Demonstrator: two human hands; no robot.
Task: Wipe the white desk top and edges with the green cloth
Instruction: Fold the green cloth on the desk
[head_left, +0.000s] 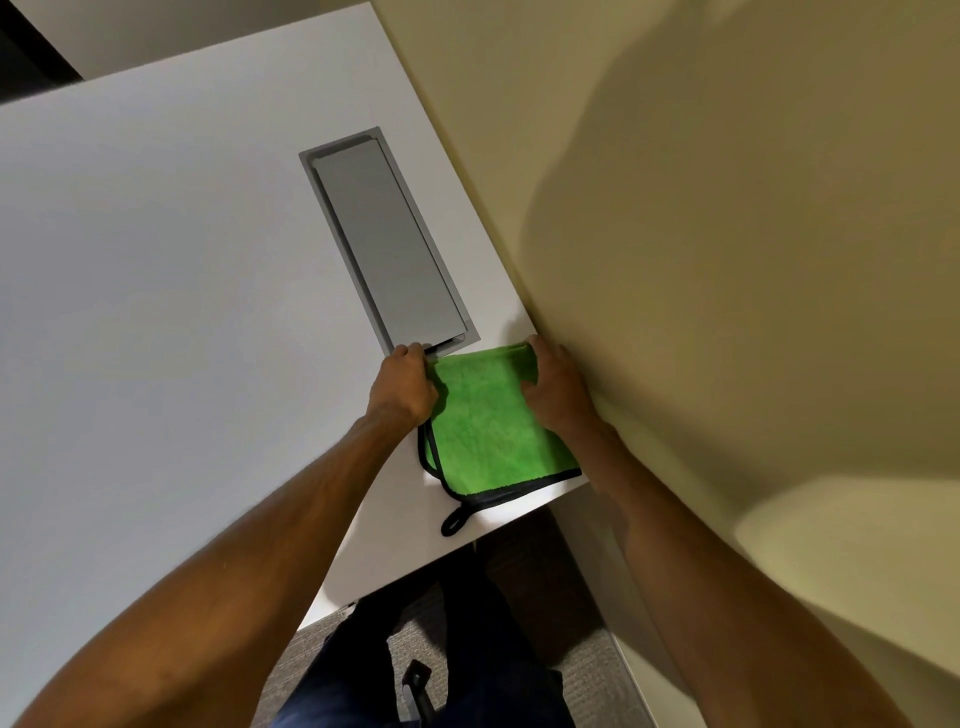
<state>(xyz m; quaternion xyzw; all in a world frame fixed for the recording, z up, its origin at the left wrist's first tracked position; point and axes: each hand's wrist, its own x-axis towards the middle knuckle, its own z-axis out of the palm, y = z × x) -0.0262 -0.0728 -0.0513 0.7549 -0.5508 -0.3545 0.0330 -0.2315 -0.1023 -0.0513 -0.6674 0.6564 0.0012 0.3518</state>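
A green cloth (488, 431) with a dark trim and a hanging loop lies flat on the near right corner of the white desk (156, 270). My left hand (402, 387) grips the cloth's far left corner, close to the end of the grey cable tray. My right hand (558, 387) holds the cloth's far right corner, right against the wall.
A long grey cable tray lid (387, 241) is set into the desk just beyond the cloth. A beige wall (727, 260) runs along the desk's right edge. Below the desk's near edge I see grey carpet (306, 654) and my dark trousers (457, 675).
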